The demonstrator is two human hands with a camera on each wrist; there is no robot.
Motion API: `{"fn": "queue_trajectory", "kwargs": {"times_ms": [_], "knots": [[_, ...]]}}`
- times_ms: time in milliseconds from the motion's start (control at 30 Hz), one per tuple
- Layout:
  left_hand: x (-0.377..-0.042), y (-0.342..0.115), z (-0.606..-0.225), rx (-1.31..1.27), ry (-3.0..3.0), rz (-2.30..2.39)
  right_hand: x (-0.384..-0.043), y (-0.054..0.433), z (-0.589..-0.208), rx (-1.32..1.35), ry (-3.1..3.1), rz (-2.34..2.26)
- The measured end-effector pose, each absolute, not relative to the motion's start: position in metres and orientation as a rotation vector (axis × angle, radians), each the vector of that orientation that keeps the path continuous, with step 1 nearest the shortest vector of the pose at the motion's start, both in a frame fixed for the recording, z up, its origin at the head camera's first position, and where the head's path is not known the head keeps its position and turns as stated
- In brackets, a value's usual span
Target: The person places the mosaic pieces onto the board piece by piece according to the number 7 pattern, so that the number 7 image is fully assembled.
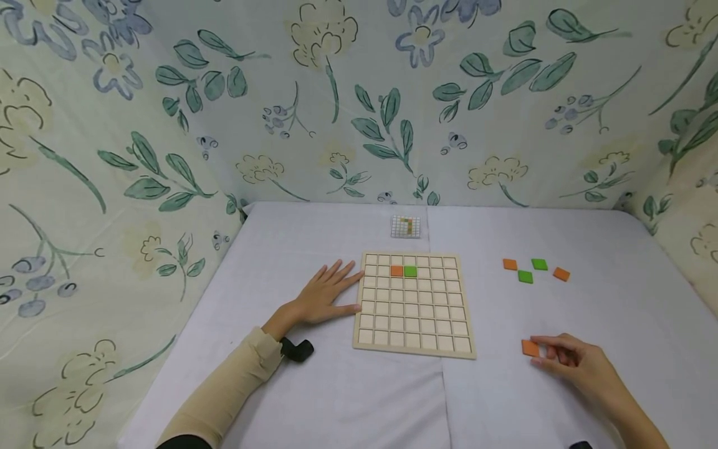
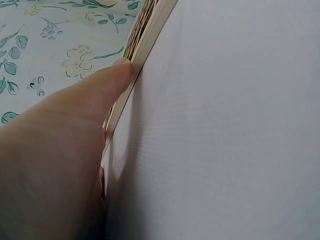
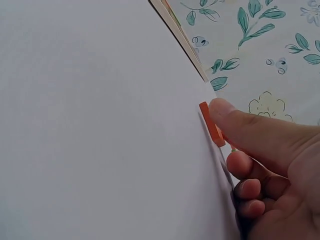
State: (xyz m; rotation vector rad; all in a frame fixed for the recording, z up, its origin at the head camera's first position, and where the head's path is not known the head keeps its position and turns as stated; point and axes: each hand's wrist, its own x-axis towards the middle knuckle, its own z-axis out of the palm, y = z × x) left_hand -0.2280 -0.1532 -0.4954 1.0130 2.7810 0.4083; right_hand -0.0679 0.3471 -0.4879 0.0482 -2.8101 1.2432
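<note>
A square wooden grid board [image 1: 412, 347] lies flat in the middle of the table. An orange tile [image 1: 397, 271] and a green tile [image 1: 411, 271] sit side by side in its second row from the back. With fingers spread, my left hand [image 1: 322, 298] touches the board's left edge; the left wrist view has the thumb [image 2: 117, 80] against the wooden side. To the right of the board, my right hand [image 1: 578, 358] pinches an orange tile [image 1: 530, 348] between thumb and fingers. That tile [image 3: 212, 124] is low over the white cloth, its other fingers curled beneath.
Two orange tiles, one here [image 1: 561, 274], and two green tiles, one here [image 1: 539, 264], lie loose at the back right. Behind the board is a small card [image 1: 406, 227] printed with a coloured grid pattern. Floral cloth [image 1: 348, 125] hangs around the table.
</note>
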Motion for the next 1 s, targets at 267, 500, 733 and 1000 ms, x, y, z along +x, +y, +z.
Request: {"fn": "queue_trajectory", "kwargs": {"times_ms": [267,500,733,1000], "knots": [[-0.2268,-0.1535,-0.4969,1.009,2.781,0.395,-0.0667,0.345,-0.4894,0.064,-2.842,1.147],[-0.2278,-0.1527,-0.4967,1.014,2.79,0.399,-0.0691,0.3441,-0.4914,0.118,-2.794,1.099],[-0.2284,-0.1535,-0.4974,1.017,2.79,0.388,-0.0693,0.3433,-0.4932,0.13,-2.784,1.071],[-0.229,-0.1534,-0.5003,1.017,2.791,0.378,-0.0691,0.3424,-0.4903,0.125,-2.784,1.12]]}}
